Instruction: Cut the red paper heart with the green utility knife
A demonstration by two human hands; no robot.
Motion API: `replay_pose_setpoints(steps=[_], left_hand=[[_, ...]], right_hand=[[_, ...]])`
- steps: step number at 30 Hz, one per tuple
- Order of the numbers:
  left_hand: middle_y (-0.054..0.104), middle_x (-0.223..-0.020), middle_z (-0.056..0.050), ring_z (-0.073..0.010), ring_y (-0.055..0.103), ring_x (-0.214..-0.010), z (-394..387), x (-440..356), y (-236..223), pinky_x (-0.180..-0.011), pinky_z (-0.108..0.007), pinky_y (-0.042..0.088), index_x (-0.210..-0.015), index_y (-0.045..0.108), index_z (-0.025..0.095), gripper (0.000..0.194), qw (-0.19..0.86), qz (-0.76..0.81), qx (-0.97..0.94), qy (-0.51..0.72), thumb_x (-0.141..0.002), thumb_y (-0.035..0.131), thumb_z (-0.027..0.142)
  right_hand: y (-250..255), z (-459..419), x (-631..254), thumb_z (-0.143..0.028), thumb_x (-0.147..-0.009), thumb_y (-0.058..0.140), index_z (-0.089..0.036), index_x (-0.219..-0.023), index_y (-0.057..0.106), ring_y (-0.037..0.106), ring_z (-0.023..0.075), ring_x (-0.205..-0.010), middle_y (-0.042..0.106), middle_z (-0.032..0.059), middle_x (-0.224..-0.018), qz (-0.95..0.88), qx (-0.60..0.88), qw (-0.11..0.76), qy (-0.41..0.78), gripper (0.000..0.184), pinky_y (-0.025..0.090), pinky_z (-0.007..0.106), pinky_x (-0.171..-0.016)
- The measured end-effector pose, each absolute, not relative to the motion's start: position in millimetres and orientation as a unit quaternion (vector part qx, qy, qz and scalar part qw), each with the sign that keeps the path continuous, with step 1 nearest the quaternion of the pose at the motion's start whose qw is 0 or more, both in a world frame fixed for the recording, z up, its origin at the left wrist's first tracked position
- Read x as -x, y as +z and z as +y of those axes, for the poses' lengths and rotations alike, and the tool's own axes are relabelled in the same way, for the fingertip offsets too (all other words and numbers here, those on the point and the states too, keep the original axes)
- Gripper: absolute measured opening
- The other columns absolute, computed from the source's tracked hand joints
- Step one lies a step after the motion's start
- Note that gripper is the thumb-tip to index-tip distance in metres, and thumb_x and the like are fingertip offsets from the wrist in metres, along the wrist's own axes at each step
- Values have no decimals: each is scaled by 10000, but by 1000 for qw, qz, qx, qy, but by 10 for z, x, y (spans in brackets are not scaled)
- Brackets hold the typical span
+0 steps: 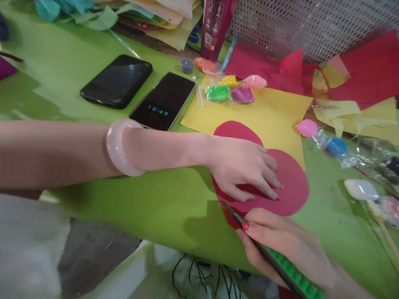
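My left hand point(245, 168) lies flat, fingers spread, pressing on a red paper heart point(291, 182) that rests partly on a yellow sheet point(271, 114) and partly on green paper point(156, 203). A pale pink bangle point(116, 147) circles that wrist. My right hand point(285, 245) is closed around a green-handled craft knife point(280, 265). Its blade tip point(232, 211) touches the heart's lower left edge.
Two phones point(116, 81) point(163, 101) lie side by side at the back left. Small bags of coloured clay point(230, 91) sit on the yellow sheet; more clay packets point(336, 145) and a white piece point(361, 189) lie right. Red paper point(368, 70) and a mesh basket point(311, 25) fill the back.
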State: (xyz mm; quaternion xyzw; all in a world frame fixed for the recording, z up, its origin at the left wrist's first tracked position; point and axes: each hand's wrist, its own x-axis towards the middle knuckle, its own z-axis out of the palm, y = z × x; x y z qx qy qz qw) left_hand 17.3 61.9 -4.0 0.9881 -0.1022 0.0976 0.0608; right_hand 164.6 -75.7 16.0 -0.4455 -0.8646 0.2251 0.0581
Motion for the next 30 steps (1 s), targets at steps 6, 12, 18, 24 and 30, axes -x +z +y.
replay_pose_setpoints(steps=[6,12,18,24,30], left_hand=[[483,-1332,3,-255,413,-1188,620,-173,-43,-913,-394,380,-1296,477,207,498,60,-102,-988,97,-846,332,364],[441,-1368,9,-234,345,-1277,618,-120,-82,-1045,-342,281,-1329,434,198,485,84,-100,-986,102,-900,287,368],[328,-1437,31,-187,149,-1364,626,-72,-109,-1118,-265,57,-1361,374,200,519,166,-80,-980,81,-899,326,433],[312,-1442,50,-157,103,-1371,630,-70,-111,-1109,-226,6,-1366,362,205,527,181,-71,-979,70,-892,343,435],[327,-1436,37,-180,134,-1367,626,-58,-125,-1116,-253,39,-1362,371,199,522,163,-75,-980,83,-896,342,430]], right_hand=[[201,-736,-1622,-100,-866,402,-197,-579,420,448,47,-434,441,-56,-542,-839,460,32,289,304,365,95,-404],[224,-732,-1553,-12,-860,321,-173,-526,283,519,12,-468,456,-92,-451,-739,472,84,473,372,403,24,-517],[190,-679,-1602,-50,-845,369,-186,-472,337,516,30,-463,482,-55,-510,-812,427,96,386,398,418,36,-481],[136,-690,-1637,-78,-839,408,-196,-464,356,492,28,-424,475,-46,-538,-892,380,115,218,396,404,64,-425],[95,-749,-1648,-49,-821,400,-192,-507,351,562,33,-503,570,-33,-628,-908,363,130,167,348,431,85,-475]])
